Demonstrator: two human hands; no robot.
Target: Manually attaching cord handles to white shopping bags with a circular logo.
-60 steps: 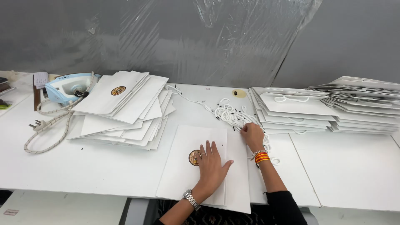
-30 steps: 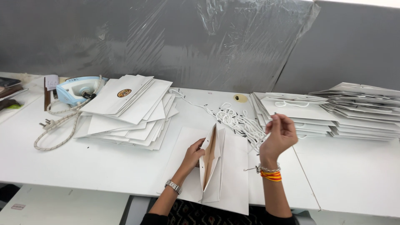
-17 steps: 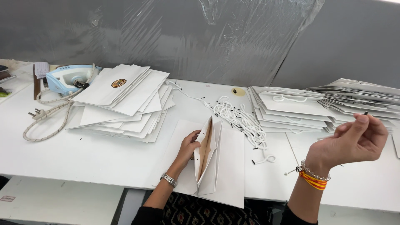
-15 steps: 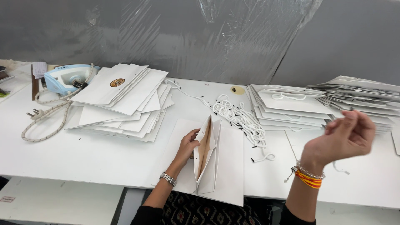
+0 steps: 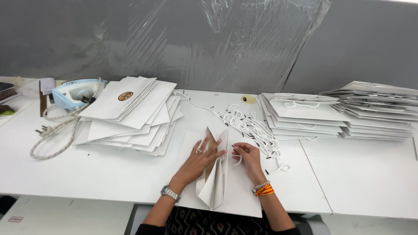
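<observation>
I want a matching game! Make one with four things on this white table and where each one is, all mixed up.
Things:
1. pale blue clothes iron
2. tangled pile of white cord handles
3. half-open white paper bag
4. stack of flat white paper bags with cord handles

Places:
A. between the person's left hand and right hand
B. far left, by its coiled cable
C. right of the cord pile
D. middle of the table, just beyond the right hand

Pairs: 1-B, 2-D, 3-A, 4-C
</observation>
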